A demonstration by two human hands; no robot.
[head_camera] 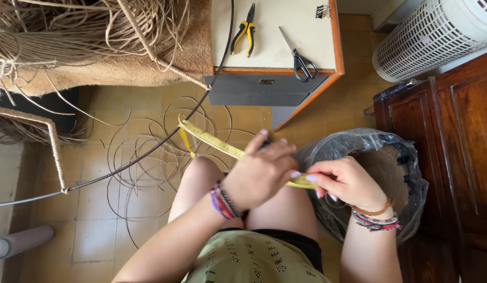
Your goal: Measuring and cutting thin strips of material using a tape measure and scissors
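A yellow measuring tape (214,141) stretches from a dark metal wire (165,141) at the left across my knees to my hands. My left hand (259,170) lies over the tape with its fingers curled around it. My right hand (345,181) pinches the tape's near end between thumb and fingers. Both wrists wear braided bracelets. The far end of the tape hangs in a short loop by the wire.
Thin cane strands (149,157) coil on the tiled floor. A small table (275,69) carries yellow-handled pliers (244,34), scissors (298,55) and a binder clip (322,10). A plastic-lined bin (374,152) stands at my right, beside a wooden cabinet (453,147) and a white basket (432,36).
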